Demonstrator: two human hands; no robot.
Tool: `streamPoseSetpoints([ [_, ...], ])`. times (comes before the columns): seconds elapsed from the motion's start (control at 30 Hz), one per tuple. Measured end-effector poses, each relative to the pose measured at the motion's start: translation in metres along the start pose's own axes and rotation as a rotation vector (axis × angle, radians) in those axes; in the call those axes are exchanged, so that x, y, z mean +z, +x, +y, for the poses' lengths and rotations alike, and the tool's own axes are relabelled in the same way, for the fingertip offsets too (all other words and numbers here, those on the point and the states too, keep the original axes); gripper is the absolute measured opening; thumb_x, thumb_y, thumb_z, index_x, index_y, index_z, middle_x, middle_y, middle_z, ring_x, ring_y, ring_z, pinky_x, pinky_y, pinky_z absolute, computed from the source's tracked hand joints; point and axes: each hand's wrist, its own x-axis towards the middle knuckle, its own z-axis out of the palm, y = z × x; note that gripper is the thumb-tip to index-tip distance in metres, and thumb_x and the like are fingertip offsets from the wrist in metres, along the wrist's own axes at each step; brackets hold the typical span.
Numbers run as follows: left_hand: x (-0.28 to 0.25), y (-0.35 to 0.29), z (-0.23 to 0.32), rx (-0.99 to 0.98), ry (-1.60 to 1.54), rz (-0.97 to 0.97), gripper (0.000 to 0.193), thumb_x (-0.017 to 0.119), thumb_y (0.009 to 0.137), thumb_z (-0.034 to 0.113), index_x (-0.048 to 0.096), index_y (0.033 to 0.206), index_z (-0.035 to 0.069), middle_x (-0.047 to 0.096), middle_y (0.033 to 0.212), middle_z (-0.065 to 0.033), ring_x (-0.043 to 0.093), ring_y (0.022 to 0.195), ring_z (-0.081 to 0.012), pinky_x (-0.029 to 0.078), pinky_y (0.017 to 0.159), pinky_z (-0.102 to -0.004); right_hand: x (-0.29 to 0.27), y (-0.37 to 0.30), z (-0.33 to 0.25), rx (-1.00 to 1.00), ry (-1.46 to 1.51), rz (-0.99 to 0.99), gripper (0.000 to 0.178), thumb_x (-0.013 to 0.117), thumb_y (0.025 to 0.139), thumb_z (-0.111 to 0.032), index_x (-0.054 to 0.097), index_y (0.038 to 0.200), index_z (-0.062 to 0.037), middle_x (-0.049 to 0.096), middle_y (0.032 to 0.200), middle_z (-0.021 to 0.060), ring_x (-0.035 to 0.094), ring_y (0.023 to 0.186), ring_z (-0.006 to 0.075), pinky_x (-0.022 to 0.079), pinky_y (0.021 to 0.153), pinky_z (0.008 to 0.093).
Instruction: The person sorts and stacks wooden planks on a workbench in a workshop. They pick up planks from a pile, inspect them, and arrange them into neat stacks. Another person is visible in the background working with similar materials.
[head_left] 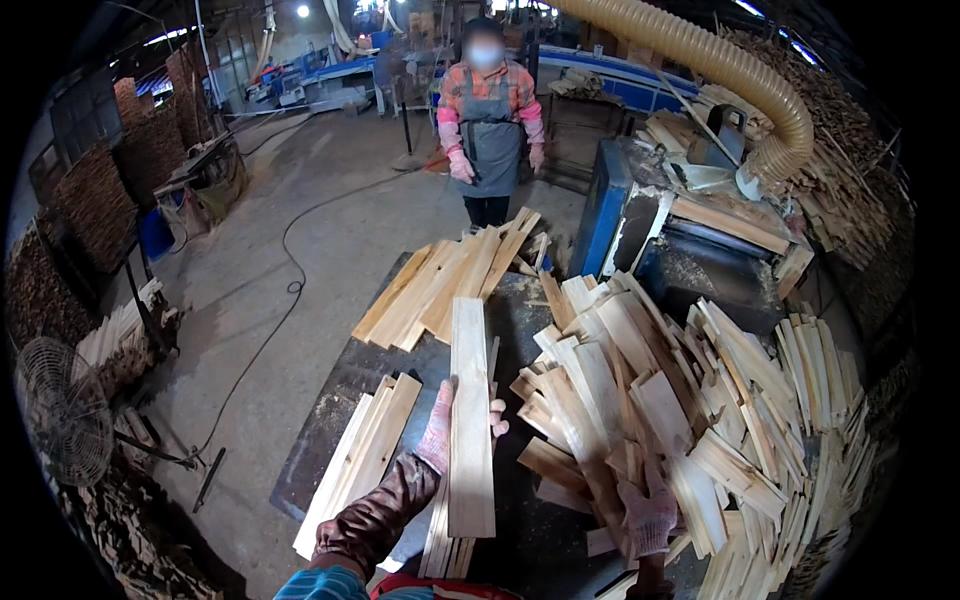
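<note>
- Head view: left hand (438,428), gloved, closed around a pale board (470,420); thumb on its left edge, fingertips showing past its right edge.
- Pale board held lengthwise, pointing away from the wearer, over the dark table (528,512), between the left-hand boards (365,455) and the big heap.
- Right hand (648,515), gloved, on the near part of the heap of boards (620,335), fingers against the wood; cannot tell if it grips a piece.
- Far end of table: a fanned layer of boards (425,290), just beyond the held one.
- Right of the table's far end: a blue machine (605,215), sawdust on top, ribbed tan hose (790,100) running down to it.
- Beyond the table, a co-worker (487,130) stands in grey apron and pink gloves, arms lowered.
</note>
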Motion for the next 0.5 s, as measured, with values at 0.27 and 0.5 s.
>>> streamPoseSetpoints([
  [0.27,-0.037,-0.002,0.021,-0.021,0.046,0.008,0.081,0.046,0.086,0.081,0.058,0.132,0.016,0.063,0.117,-0.0157,0.061,0.088,-0.0321,0.057,0.078,-0.047,0.049,-0.072,0.062,0.135,0.74,-0.074,0.06,0.069,0.09,-0.007,0.049,0.146,-0.0033,0.064,0.114,0.0098,0.062,0.091,0.018,0.053,0.077,0.0331],
  [0.5,-0.021,-0.002,0.008,0.079,-0.048,0.059,0.08,0.045,0.09,0.077,0.056,0.131,0.009,0.063,0.111,-0.0223,0.059,0.082,-0.0324,0.055,0.08,-0.0489,0.095,-0.132,0.067,0.406,0.965,-0.444,0.067,0.069,0.08,-0.019,0.047,0.141,-0.0007,0.063,0.095,0.0099,0.064,0.076,0.019,0.056,0.068,0.033],
])
